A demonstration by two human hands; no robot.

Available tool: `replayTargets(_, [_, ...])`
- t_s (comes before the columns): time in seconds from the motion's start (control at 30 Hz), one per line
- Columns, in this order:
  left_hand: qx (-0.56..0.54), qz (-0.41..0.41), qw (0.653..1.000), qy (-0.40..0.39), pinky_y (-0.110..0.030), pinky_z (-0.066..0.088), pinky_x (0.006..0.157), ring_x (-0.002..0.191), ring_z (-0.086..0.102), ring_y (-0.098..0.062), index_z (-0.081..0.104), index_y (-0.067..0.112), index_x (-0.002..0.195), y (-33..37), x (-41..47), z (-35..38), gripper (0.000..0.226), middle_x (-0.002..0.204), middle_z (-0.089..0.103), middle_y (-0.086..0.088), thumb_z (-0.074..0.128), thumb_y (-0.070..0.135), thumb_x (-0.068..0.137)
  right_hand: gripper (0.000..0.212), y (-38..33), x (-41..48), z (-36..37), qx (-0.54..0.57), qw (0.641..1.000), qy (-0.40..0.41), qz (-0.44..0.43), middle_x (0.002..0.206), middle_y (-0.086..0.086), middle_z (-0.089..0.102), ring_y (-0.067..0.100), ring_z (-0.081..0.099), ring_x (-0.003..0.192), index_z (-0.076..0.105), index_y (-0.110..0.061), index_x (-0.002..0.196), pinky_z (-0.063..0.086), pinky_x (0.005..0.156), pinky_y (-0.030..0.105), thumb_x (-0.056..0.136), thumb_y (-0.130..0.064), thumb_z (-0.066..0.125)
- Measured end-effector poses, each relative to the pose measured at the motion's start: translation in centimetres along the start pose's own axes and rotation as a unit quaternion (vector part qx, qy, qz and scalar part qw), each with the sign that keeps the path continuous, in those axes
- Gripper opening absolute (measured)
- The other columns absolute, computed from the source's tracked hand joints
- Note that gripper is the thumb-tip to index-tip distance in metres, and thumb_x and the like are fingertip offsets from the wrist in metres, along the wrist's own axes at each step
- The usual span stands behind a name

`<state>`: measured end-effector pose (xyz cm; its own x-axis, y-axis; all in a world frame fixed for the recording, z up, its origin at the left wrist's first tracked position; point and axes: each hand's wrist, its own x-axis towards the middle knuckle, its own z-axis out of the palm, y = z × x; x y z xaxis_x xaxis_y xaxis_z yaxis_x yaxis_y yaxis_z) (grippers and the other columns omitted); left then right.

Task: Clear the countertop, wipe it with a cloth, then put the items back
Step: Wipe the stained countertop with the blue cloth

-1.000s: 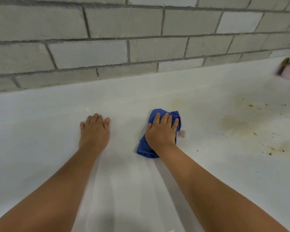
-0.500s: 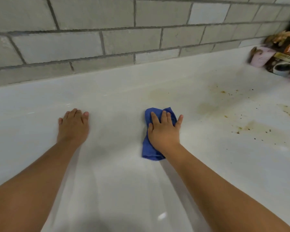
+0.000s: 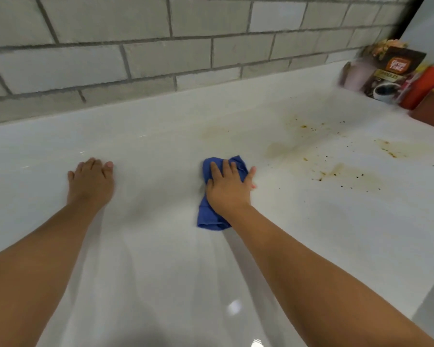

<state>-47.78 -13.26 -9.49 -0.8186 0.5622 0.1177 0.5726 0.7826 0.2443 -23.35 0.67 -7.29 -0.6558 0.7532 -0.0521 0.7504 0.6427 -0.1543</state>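
The view has swung right since a moment ago, revealing more brown stains [image 3: 346, 179] on the glossy white worktop [image 3: 161, 271] below grey brick-pattern wall tiles [image 3: 161, 46]. The right hand [image 3: 227, 194] presses flat, fingers spread, on the crumpled blue cloth [image 3: 208, 219]; the left hand [image 3: 90, 182] lies flat, fingers together, well apart. Blurred packets [image 3: 388, 76] crowd the far right corner.

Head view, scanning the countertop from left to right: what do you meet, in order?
left hand → blue cloth under the right hand → brown stains → coffee packet → red container
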Motion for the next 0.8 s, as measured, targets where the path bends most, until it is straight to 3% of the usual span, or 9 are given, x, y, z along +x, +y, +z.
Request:
replayTargets(0.2, [0.001, -0.003, 1.000, -0.024, -0.049, 0.013, 0.114, 0.139, 0.024, -0.033, 0.038, -0.003, 0.138, 0.9, -0.7, -1.0, 0.054, 0.148, 0.032, -0.018, 0.023, 0.033, 0.101, 0.052, 4.6, -6.8, -0.1, -0.036, 0.996, 0.020, 0.080, 0.159, 0.004, 0.002, 0.022, -0.001, 0.147, 0.004, -0.023, 0.150, -0.010, 0.111, 0.059, 0.101, -0.032, 0.017])
replayTargets(0.3, [-0.045, 0.037, 0.998, -0.028, -0.047, 0.009, 0.115, 0.140, 0.025, -0.028, 0.038, 0.003, 0.140, 4.1, -1.9, -1.4, 0.051, 0.150, 0.031, -0.014, 0.028, 0.034, 0.101, 0.052, 2.7, -5.1, 0.0, -0.026, 0.999, 0.020, 0.036, 0.159, 0.006, 0.004, 0.025, -0.001, 0.146, 0.007, -0.021, 0.150, -0.011, 0.111, 0.057, 0.101, -0.029, 0.020])
replayTargets(0.47, [-0.143, 0.134, 0.980, -0.022, -0.039, 0.021, 0.114, 0.133, 0.035, -0.030, 0.037, 0.008, 0.141, 12.0, -6.3, -0.9, 0.047, 0.148, 0.035, -0.012, 0.035, 0.031, 0.100, 0.048, 0.6, -2.5, -0.1, 0.009, 1.000, 0.010, -0.022, 0.157, 0.004, 0.012, 0.022, 0.001, 0.146, 0.017, -0.027, 0.148, -0.013, 0.108, 0.063, 0.100, -0.032, 0.020])
replayTargets(0.6, [-0.074, 0.159, 0.983, -0.056, -0.042, 0.006, 0.117, 0.142, 0.020, -0.024, 0.029, 0.010, 0.144, 13.4, -8.8, 0.9, 0.049, 0.153, 0.027, -0.008, 0.027, 0.032, 0.101, 0.049, 4.1, -5.4, -0.3, -0.017, 0.998, 0.026, 0.059, 0.158, 0.006, 0.010, 0.025, -0.005, 0.146, 0.014, -0.023, 0.149, -0.010, 0.109, 0.062, 0.100, -0.031, 0.018])
replayTargets(0.73, [-0.036, 0.172, 0.982, -0.071, -0.043, 0.008, 0.116, 0.142, 0.019, -0.023, 0.033, 0.008, 0.142, 13.4, -9.2, 1.4, 0.047, 0.152, 0.028, -0.008, 0.024, 0.031, 0.101, 0.050, 8.9, -10.9, -0.7, -0.028, 0.979, 0.040, 0.196, 0.158, 0.006, 0.009, 0.025, -0.003, 0.146, 0.011, -0.021, 0.149, -0.005, 0.111, 0.060, 0.101, -0.030, 0.018])
replayTargets(0.8, [-0.028, 0.173, 0.982, -0.065, -0.044, 0.011, 0.115, 0.140, 0.021, -0.024, 0.036, 0.007, 0.139, 13.6, -9.1, 1.4, 0.047, 0.151, 0.030, -0.008, 0.024, 0.031, 0.101, 0.051, 8.8, -11.5, -0.8, -0.038, 0.977, 0.047, 0.203, 0.157, 0.008, 0.011, 0.027, 0.000, 0.146, 0.011, -0.018, 0.149, -0.003, 0.112, 0.058, 0.100, -0.027, 0.020])
